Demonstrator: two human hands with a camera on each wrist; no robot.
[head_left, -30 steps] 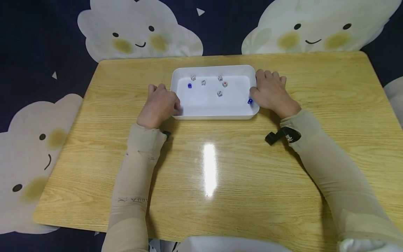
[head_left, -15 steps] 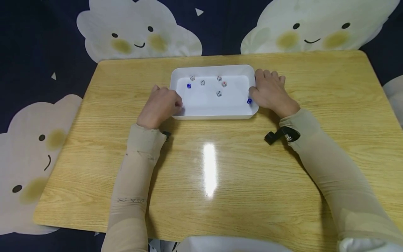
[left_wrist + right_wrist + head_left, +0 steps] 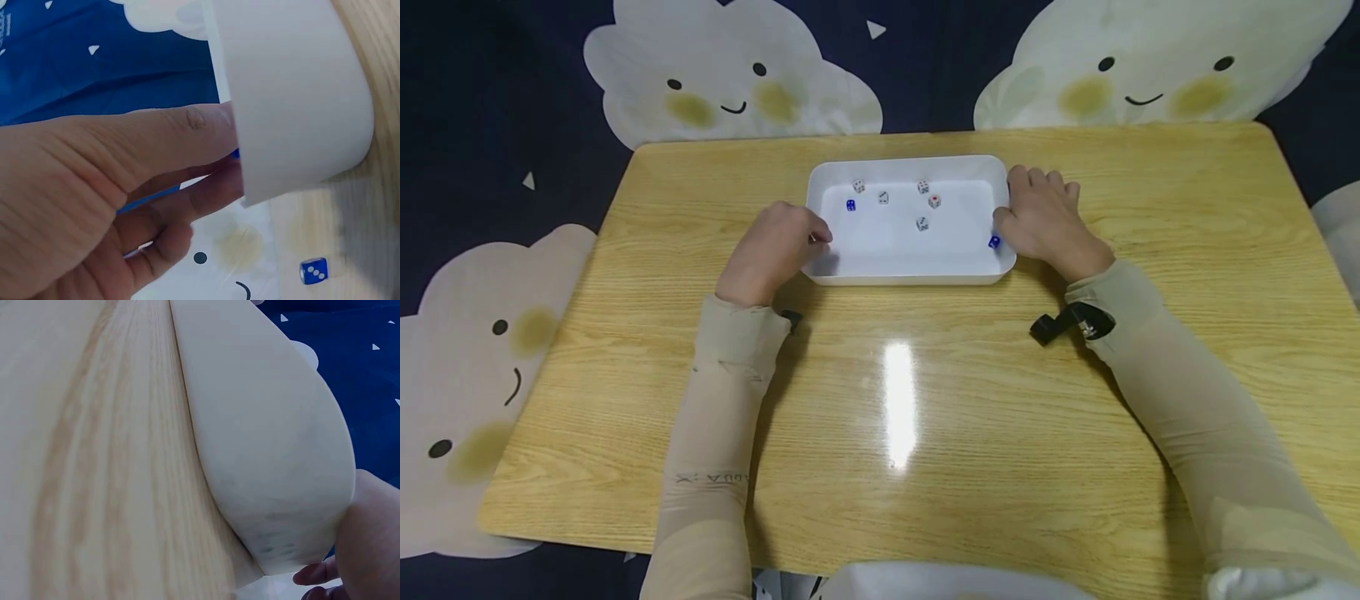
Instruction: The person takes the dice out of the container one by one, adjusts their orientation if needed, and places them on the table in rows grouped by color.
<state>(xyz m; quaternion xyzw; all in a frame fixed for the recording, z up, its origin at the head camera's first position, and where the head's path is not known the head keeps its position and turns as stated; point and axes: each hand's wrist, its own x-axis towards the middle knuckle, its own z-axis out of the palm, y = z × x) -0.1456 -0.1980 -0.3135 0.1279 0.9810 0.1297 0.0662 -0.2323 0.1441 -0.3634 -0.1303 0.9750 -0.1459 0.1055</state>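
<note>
Beige-cuffed, the left hand [image 3: 769, 252] pinches a small blue object [image 3: 235, 152], mostly hidden by the wall, at the left edge of the white tray [image 3: 880, 250]; one blue die [image 3: 314, 270] lies on the desk [image 3: 970, 375] outside. Toward the tray's far left corner sit another blue die [image 3: 851, 205] and two white dice [image 3: 883, 197], then three more white dice [image 3: 922, 223] just right of its middle. Near the tray's near right corner lies a third blue die [image 3: 995, 242], beside the right hand [image 3: 1047, 218], which grips the right edge.

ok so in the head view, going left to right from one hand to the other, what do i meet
Left hand → left blue die → red-spotted die → right blue die → right hand; other dice overlap in order.
</note>
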